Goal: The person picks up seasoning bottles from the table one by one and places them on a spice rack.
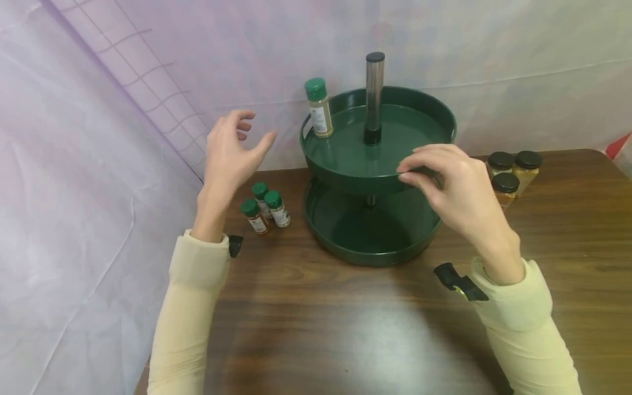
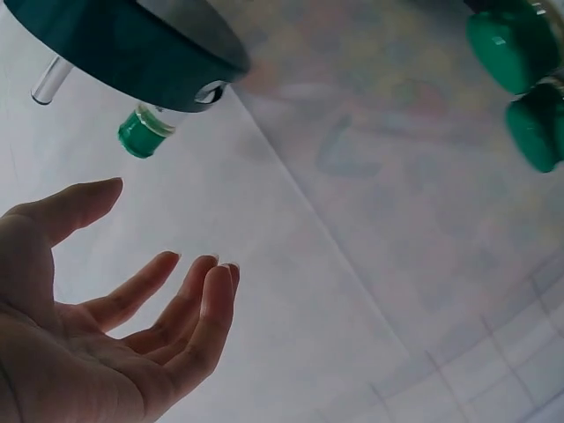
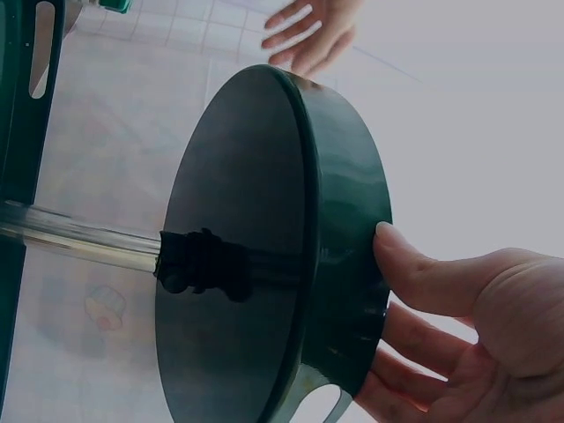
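A two-tier dark green round tray (image 1: 355, 184) with a metal centre pole stands on the table. My right hand (image 1: 451, 184) pinches the front right rim of its upper tier; in the right wrist view the thumb (image 3: 423, 278) lies against the outer wall near the edge. On the upper tier, at the left by a handle slot, a green-capped spice jar (image 1: 320, 112) stands upright. My left hand (image 1: 229, 151) hangs in the air left of the tray, fingers apart and loosely bent, holding nothing. In the left wrist view the jar's green cap (image 2: 144, 132) shows beyond the thumb.
Three smaller green-capped spice jars (image 1: 276, 209) stand on the wooden table (image 1: 340, 323) left of the tray. Three black-lidded jars (image 1: 505, 184) stand to the right, partly behind my right hand. A pale cloth (image 1: 518, 44) hangs behind the table and along the left.
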Demonstrator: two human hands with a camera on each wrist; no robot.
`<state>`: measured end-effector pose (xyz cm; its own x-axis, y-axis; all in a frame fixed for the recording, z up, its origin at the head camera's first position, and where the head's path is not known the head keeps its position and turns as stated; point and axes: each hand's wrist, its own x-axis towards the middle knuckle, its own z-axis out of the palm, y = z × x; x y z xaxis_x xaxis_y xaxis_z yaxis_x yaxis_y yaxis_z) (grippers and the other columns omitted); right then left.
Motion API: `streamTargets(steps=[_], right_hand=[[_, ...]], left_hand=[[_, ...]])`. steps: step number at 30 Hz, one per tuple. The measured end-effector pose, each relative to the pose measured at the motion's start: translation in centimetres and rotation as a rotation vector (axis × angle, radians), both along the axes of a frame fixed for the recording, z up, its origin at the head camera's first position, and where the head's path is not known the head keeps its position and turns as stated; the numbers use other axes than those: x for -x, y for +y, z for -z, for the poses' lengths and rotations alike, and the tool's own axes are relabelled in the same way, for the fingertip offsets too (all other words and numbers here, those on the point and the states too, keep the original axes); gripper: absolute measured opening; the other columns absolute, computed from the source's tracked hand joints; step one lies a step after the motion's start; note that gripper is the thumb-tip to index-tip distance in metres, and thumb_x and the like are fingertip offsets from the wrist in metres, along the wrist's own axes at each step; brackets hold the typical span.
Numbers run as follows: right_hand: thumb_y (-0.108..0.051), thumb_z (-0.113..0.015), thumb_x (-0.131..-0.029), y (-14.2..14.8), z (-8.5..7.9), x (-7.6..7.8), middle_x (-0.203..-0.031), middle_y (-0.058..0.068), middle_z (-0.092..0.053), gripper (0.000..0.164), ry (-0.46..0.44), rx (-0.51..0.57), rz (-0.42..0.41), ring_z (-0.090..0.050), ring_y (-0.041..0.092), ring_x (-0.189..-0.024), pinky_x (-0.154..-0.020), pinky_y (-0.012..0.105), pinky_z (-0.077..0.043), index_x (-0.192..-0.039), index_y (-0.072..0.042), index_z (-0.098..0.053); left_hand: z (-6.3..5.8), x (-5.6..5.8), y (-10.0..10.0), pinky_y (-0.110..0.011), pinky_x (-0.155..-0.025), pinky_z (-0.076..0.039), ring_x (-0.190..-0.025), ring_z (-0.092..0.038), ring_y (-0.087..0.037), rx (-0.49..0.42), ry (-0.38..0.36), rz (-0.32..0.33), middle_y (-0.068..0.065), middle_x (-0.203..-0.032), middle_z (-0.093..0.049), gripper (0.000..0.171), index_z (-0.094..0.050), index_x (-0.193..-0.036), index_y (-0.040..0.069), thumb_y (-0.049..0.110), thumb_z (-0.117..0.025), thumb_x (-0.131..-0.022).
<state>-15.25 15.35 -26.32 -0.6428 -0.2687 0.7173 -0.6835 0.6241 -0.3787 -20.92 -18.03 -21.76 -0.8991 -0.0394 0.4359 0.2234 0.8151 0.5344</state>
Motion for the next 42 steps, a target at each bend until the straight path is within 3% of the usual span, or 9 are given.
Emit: streamTargets(steps=[6, 13, 20, 27, 35, 42], right_hand=[[-0.004, -0.080, -0.084, 0.1, -0.1, -0.1, -0.101, 0.005, -0.073, 0.014, 0.001, 0.000, 0.006, -0.064, 0.022, -0.105, -0.086, 0.039, -0.049, -0.097, -0.008, -0.078], [-0.005, -0.080, -0.084, 0.1, -0.1, -0.2, -0.102, 0.006, -0.073, 0.014, -0.015, 0.017, 0.005, -0.064, 0.023, -0.107, -0.087, 0.040, -0.049, -0.098, -0.008, -0.078], [-0.005, -0.080, -0.085, 0.3, -0.2, -0.3, -0.103, 0.007, -0.073, 0.014, -0.016, 0.006, 0.015, -0.064, 0.024, -0.106, -0.083, 0.038, -0.047, -0.098, -0.007, -0.078], [-0.005, -0.080, -0.085, 0.7, -0.2, -0.4, -0.102, 0.005, -0.074, 0.014, -0.008, 0.004, 0.028, -0.064, 0.022, -0.107, -0.082, 0.031, -0.046, -0.098, -0.008, -0.078], [-0.004, -0.080, -0.085, 0.9, -0.2, -0.6, -0.103, 0.005, -0.073, 0.014, -0.015, -0.006, 0.039, -0.064, 0.023, -0.108, -0.079, 0.022, -0.042, -0.098, -0.008, -0.078], [-0.005, -0.080, -0.085, 0.8, -0.2, -0.6, -0.102, 0.005, -0.074, 0.013, -0.018, 0.014, 0.029, -0.064, 0.022, -0.108, -0.082, 0.023, -0.042, -0.098, -0.008, -0.078]], left_hand=[[2.1, -0.9, -1.2, -0.049, -0.100, -0.042, -0.112, -0.058, -0.037, -0.015, 0.026, -0.004, -0.022, -0.122, -0.062, 0.052, -0.058, -0.135, 0.001, 0.032, -0.070, -0.094], [4.9, -1.7, -2.4, -0.052, -0.098, -0.043, -0.111, -0.058, -0.038, -0.026, -0.033, -0.035, -0.023, -0.123, -0.060, 0.054, -0.056, -0.136, 0.001, 0.030, -0.070, -0.093], [7.4, -2.3, -3.5, -0.053, -0.096, -0.042, -0.110, -0.056, -0.040, -0.030, -0.046, -0.044, -0.024, -0.120, -0.061, 0.054, -0.056, -0.134, 0.000, 0.029, -0.071, -0.092], [9.4, -2.6, -4.0, -0.054, -0.094, -0.043, -0.111, -0.054, -0.041, -0.048, -0.083, -0.039, -0.025, -0.121, -0.060, 0.053, -0.056, -0.134, -0.001, 0.027, -0.071, -0.092], [12.0, -2.4, -4.9, -0.056, -0.095, -0.043, -0.112, -0.053, -0.040, -0.044, -0.160, -0.087, -0.024, -0.123, -0.059, 0.055, -0.054, -0.136, 0.000, 0.026, -0.072, -0.091], [13.9, -2.2, -5.6, -0.054, -0.089, -0.046, -0.106, -0.056, -0.036, -0.058, -0.231, -0.124, -0.023, -0.126, -0.059, 0.056, -0.052, -0.139, 0.002, 0.028, -0.070, -0.092]])
